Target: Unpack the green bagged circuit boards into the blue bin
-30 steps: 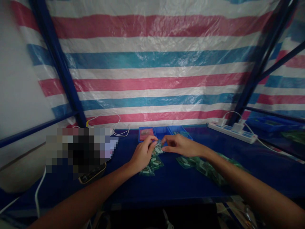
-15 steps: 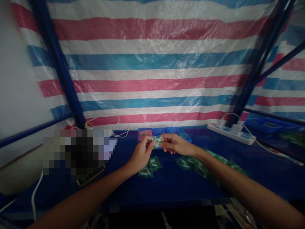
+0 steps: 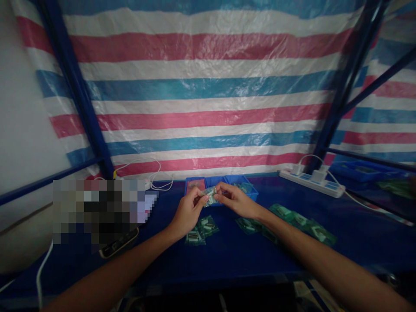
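Between both hands I hold a small clear plastic bag point(image 3: 210, 197) with pale parts inside, too small to name. My left hand point(image 3: 190, 210) is closed on the bag's left side, thumb on the near face. My right hand point(image 3: 236, 199) pinches the right side with thumb and fingers. Just behind the hands stands a blue divided tray point(image 3: 254, 196), with a reddish piece point(image 3: 195, 186) in its left compartment. Below the hands lie a few filled plastic bags point(image 3: 203, 229). More greenish filled bags point(image 3: 302, 223) lie near and partly under my right forearm.
A white power strip point(image 3: 312, 184) with plugs sits at the back right, its cable running right. White cable point(image 3: 160, 182) loops at the back left. A dark, pale-rimmed object point(image 3: 119, 243) lies by a blurred-out area. Blue frame posts point(image 3: 338, 95) and striped sheeting stand behind.
My hands have tilted the small bag, and its top now looks folded or rolled over. The right hand has come slightly closer. The whole view has shifted a little.
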Demonstrator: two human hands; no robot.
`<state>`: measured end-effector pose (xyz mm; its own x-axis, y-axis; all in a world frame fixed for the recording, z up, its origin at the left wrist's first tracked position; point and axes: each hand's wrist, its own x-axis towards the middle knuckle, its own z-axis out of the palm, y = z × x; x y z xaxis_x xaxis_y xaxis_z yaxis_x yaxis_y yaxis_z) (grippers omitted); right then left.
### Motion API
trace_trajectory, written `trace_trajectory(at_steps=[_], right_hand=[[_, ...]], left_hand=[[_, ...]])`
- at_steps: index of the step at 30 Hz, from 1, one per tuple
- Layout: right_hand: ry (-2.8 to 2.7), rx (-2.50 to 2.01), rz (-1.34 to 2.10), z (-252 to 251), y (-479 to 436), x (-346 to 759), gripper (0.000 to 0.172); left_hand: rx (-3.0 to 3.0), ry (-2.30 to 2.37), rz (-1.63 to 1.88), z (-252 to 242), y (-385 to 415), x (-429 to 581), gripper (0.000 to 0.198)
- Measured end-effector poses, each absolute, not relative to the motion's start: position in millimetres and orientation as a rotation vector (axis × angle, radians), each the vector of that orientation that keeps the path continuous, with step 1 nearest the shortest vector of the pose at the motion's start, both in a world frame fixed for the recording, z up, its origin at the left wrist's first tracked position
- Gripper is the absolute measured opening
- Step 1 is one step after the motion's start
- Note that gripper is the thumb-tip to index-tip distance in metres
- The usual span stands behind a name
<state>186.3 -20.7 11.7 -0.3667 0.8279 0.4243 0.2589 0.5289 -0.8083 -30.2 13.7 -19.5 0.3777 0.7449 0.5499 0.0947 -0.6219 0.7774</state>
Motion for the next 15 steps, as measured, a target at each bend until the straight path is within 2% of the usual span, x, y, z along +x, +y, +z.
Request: trace_trajectory(at_steps=[8,15], right_hand=[[-1.774,-0.936,0.89,16.9,-25.7,181.9,0.035],[-1.815,-0.96,0.855,16.2,-23.1,183.3,0.036]], left_hand=[[2.067,0.761,1.238,-22.3,11.8,-29.5,0.026],[2.091,0.728,1.24,-11.5,3.7,-32.0,0.029]])
